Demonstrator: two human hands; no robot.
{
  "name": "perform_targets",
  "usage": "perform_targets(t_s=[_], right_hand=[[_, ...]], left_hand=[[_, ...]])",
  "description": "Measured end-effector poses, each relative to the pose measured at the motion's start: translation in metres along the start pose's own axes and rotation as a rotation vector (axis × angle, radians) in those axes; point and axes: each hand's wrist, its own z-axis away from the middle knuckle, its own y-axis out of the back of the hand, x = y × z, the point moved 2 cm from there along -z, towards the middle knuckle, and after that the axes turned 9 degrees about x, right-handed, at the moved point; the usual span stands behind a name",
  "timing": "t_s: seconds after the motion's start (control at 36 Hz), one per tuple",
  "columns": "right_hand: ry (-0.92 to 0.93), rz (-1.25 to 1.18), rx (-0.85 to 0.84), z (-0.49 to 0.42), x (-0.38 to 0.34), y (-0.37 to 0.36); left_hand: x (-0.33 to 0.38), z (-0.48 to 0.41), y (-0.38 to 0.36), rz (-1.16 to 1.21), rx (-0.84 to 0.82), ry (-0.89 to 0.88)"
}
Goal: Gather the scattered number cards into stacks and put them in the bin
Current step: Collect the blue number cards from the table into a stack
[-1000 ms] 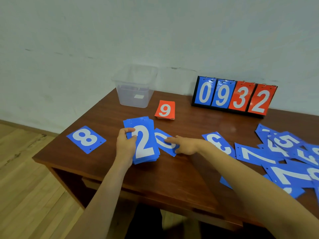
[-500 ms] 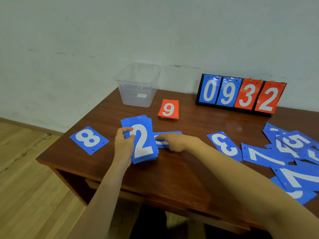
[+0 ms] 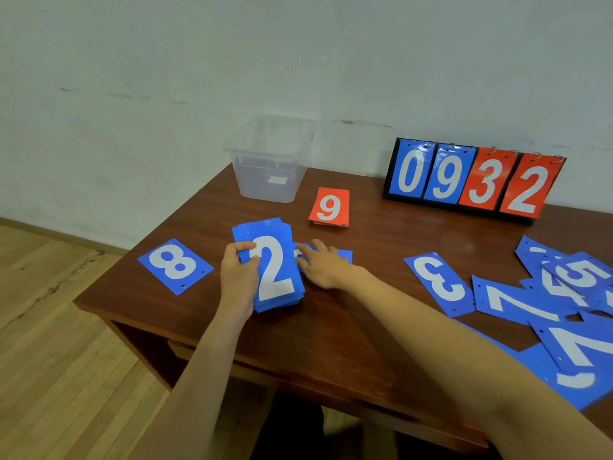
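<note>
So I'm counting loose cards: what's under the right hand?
A blue card lies flat on the table under the right hand, beside the blue stack topped by a 2. Only the card's far edge and right end show; the hand covers its number.

Left grip [image 3: 239,277] pinches, fingers curled; right grip [image 3: 323,265] lies flat, fingers spread.

What I can read from here
My left hand [image 3: 237,279] grips the blue stack [image 3: 277,283] topped with 2; the blue 8 card [image 3: 174,265], 3 card [image 3: 439,282], 7 card [image 3: 517,302] and 5 card [image 3: 578,272] lie loose; the red stack [image 3: 329,207] shows 9; the scoreboard [image 3: 471,180] reads 0 9 3 2
</note>
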Motion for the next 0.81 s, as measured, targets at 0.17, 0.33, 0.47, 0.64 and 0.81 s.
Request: perform_targets(t_s=[0.17,0.33,0.47,0.64,0.81], right_hand=[[-0.006,0.008,0.024,-0.012,0.01,-0.005],[0.089,-0.073,0.048,0.003,0.016,0.006],[0.141,-0.333,0.031,0.015,0.042,0.023],[0.177,-0.331,0.089,0.027,0.061,0.032],[-0.129,-0.148,0.398,0.032,0.069,0.044]], left_hand=[[-0.002,-0.003,0.014,0.004,0.041,-0.027],[0.0,-0.005,0.019,0.017,0.056,-0.04],[-0.002,-0.002,0.021,0.034,0.04,-0.039],[-0.001,0.003,0.013,0.023,0.008,-0.02],[0.002,0.01,0.002,-0.011,-0.026,-0.043]])
